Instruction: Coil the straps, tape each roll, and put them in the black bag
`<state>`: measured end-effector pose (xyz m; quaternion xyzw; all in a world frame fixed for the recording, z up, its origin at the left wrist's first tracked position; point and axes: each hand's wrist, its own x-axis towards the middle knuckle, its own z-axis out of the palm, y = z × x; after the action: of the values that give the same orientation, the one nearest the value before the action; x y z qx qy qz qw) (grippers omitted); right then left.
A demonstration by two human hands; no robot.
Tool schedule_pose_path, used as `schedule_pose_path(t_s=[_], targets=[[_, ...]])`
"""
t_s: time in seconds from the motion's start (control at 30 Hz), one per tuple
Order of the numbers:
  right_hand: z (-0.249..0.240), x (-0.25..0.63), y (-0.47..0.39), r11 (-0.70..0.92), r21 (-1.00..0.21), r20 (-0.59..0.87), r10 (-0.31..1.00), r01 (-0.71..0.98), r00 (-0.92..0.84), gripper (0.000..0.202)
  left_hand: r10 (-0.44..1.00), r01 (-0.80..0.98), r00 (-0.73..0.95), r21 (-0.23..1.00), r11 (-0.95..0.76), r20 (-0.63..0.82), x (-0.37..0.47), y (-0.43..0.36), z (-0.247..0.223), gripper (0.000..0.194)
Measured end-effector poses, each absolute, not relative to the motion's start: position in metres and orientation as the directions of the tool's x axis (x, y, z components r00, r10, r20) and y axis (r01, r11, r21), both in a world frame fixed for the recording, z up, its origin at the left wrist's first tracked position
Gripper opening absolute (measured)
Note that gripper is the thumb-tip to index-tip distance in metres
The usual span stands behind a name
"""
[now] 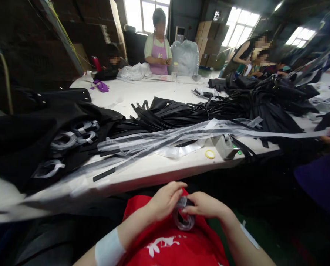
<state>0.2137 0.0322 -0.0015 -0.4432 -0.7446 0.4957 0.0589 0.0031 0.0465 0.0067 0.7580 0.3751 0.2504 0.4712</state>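
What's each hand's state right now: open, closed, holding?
Left hand: at the clear coil; whether it grips cannot be told.
Right hand: closed, holding the coil.

Factory workshop, stacked cartons [209,38], black strips [192,113] heaped on worktable [151,170]

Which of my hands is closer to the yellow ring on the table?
Right. The right hand is at the coil, almost straight below the yellow ring in the picture; the left hand is also below it, but farther off to the left.

The right hand's fingers [191,210] hide part of the coil [185,226].
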Motion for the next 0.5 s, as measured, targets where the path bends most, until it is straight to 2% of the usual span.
schedule_pose_path(t_s=[0.07, 0.17, 0.27, 0.4, 0.5], targets=[[-0.013, 0.212, 0.023, 0.118, -0.773, -0.379, 0.702, 0.623, -0.603, 0.025, 0.700, 0.421, 0.715, 0.806, -0.417, -0.011, 0.008, 0.032, 0.004, 0.031], [-0.027, 0.211, 0.013, 0.022, -0.824, -0.393, 0.697, 0.566, -0.600, 0.022, 0.772, 0.546, 0.632, 0.749, -0.376, -0.073, 0.015, 0.021, -0.005, 0.023], [-0.032, 0.215, 0.009, -0.090, -0.849, -0.426, 0.699, 0.520, -0.574, 0.025, 0.854, 0.542, 0.516, 0.799, -0.261, -0.071, 0.016, 0.023, -0.015, 0.017], [-0.040, 0.219, 0.006, -0.156, -0.880, -0.395, 0.765, 0.448, -0.509, 0.024, 0.803, 0.438, 0.591, 0.866, -0.239, -0.077, 0.017, 0.024, -0.022, 0.027], [-0.049, 0.212, 0.001, -0.183, -0.931, -0.323, 0.814, 0.315, -0.483, 0.025, 0.769, 0.406, 0.635, 0.880, -0.246, -0.078, 0.019, 0.019, -0.025, 0.033]])
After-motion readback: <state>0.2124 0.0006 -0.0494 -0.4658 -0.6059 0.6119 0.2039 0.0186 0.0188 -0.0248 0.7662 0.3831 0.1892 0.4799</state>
